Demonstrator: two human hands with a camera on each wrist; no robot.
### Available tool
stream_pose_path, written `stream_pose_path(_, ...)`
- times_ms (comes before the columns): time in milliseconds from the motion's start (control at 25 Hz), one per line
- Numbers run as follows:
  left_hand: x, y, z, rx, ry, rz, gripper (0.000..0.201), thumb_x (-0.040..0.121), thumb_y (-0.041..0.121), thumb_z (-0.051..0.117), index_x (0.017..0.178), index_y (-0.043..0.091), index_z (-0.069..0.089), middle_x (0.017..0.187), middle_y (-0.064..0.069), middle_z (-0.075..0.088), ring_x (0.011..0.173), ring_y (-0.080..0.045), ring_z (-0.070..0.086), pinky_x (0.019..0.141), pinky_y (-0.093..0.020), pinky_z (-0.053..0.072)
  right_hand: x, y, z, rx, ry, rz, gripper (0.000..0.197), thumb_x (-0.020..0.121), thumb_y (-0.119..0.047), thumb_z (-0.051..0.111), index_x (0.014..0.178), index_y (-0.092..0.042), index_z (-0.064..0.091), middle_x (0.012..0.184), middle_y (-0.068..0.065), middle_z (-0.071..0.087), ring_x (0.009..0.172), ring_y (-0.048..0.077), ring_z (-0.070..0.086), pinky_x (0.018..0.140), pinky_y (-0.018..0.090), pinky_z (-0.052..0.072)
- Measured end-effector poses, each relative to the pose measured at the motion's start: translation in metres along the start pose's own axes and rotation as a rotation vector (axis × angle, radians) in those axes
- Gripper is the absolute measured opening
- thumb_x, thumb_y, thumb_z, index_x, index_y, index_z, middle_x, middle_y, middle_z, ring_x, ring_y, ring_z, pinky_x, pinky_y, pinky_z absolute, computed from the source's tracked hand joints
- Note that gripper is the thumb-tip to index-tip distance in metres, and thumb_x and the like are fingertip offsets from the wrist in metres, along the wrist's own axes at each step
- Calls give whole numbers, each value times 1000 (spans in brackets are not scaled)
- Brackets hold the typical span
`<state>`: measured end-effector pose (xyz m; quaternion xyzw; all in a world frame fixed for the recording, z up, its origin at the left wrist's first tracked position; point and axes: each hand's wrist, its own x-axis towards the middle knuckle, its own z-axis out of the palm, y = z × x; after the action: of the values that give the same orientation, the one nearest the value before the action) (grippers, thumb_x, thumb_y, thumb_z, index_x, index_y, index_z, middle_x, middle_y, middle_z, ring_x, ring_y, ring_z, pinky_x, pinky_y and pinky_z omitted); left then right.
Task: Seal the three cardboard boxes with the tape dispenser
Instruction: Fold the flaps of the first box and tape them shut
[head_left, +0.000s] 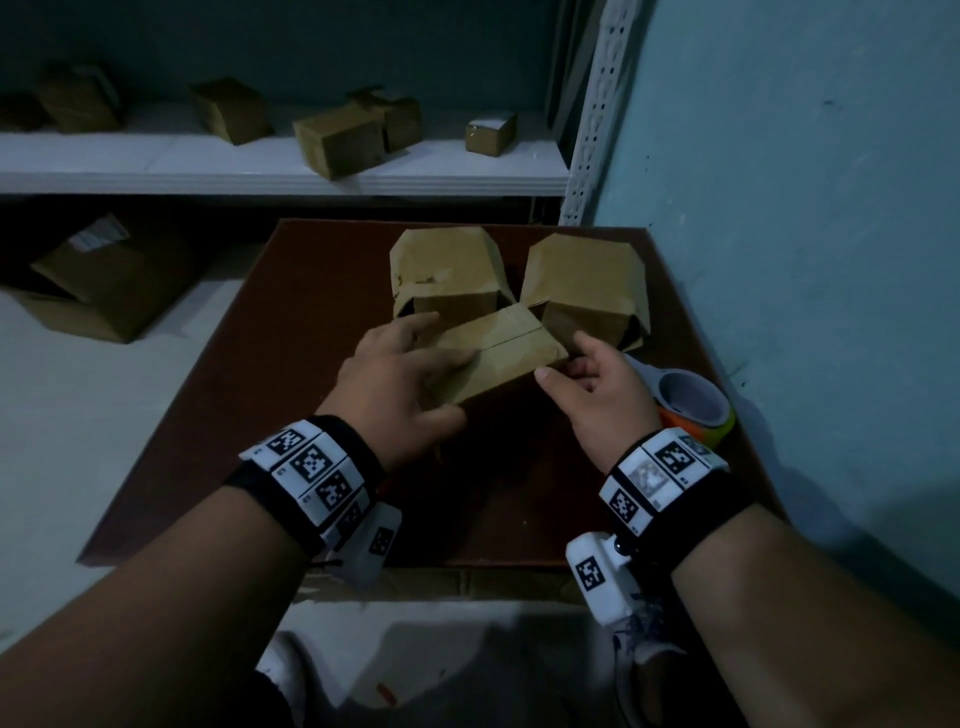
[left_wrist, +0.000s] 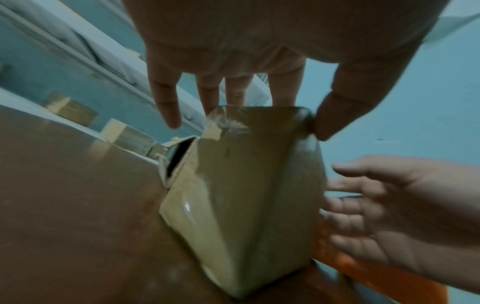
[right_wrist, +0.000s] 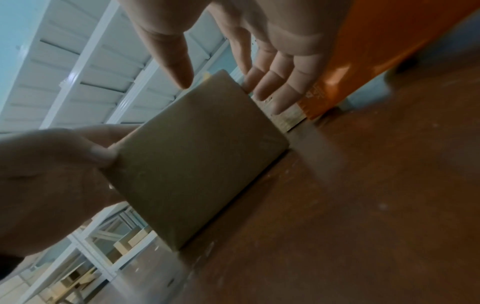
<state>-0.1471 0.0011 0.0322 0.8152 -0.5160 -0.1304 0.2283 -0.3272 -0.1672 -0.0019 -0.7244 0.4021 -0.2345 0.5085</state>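
On the dark brown desk (head_left: 260, 389), the left hand (head_left: 400, 374) grips the near small brown cardboard box (head_left: 493, 358), fingers spread over its closed top flaps and thumb on the near side. The right hand (head_left: 597, 395) is loosely spread, palm toward the box's right side, fingertips beside it. Two open-flapped cardboard boxes (head_left: 447, 270) stand behind. The orange tape dispenser (head_left: 696, 405) lies just right of the right hand.
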Motion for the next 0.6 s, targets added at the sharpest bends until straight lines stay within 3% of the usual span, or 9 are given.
stream_pose_path(200, 5, -9, -3, 168, 126, 18, 52, 89, 38, 69, 135, 60, 58, 165, 9, 24, 151, -28, 13, 120, -58, 18, -1, 6, 4, -41, -41, 1, 88, 92, -64, 64, 164, -31, 26, 106, -9, 71, 99, 9, 69, 95, 47, 59)
stream_pose_path(320, 9, -15, -1, 209, 182, 7, 51, 91, 32, 71, 132, 61, 60, 154, 3, 34, 140, -31, 28, 112, -53, 29, -5, 5, 6, -2, -94, -23, 83, 95, -57, 65, 164, -38, 22, 93, -7, 75, 87, 6, 72, 84, 39, 60)
stream_pose_path(440, 11, -18, 4, 235, 220, 21, 51, 92, 29, 66, 135, 56, 61, 138, 4, 42, 126, -26, 39, 104, -50, 39, -11, -2, 4, 3, -121, -60, 59, 100, -50, 63, 154, -43, 41, 86, -8, 75, 79, 0, 71, 71, 24, 52)
stream_pose_path(520, 12, -17, 5, 192, 241, 5, 47, 92, 30, 58, 135, 49, 63, 137, 6, 47, 127, -25, 42, 106, -53, 39, -10, -4, 1, -22, -80, -63, 42, 99, -53, 63, 138, -42, 53, 82, -4, 73, 72, 5, 70, 67, 28, 52)
stream_pose_path(600, 13, -16, 4, 134, 239, -7, 43, 94, 41, 53, 136, 43, 62, 145, 9, 49, 138, -24, 40, 113, -58, 33, -8, -3, -1, -17, -44, -75, 27, 98, -53, 64, 121, -38, 61, 78, 1, 71, 66, 12, 68, 65, 39, 57)
